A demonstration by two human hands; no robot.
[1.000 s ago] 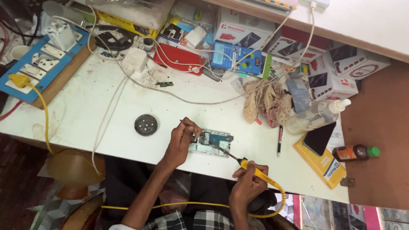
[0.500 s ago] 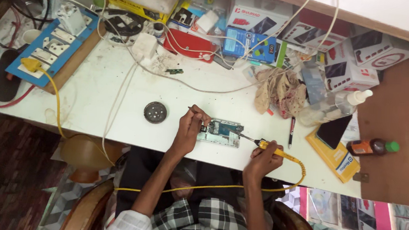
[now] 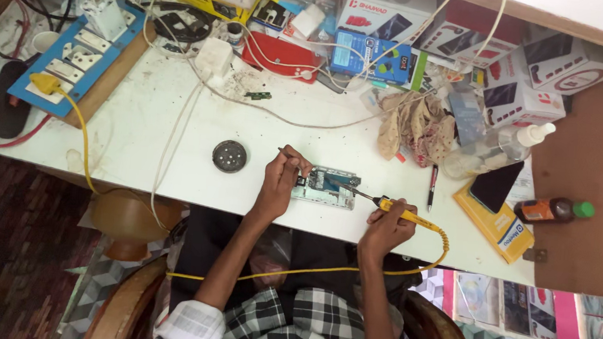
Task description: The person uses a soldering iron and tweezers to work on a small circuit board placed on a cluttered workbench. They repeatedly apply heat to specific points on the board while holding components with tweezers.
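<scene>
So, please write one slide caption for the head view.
Left hand steadies opened phone with tweezers; right hand applies yellow soldering iron.

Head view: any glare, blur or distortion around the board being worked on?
Head view: even, soft light, no hard glare on the white table; the circuit board is too small for fine detail; the left hand and right hand cast only faint shadows; the yellow soldering iron is sharp, no motion blur; the table edges tilt and bend slightly, a wide-angle effect.

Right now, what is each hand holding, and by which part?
Right hand: yellow-handled soldering iron, gripped on the handle. Left hand: thin metal tweezers, pinched partway along, over the opened phone.
</scene>
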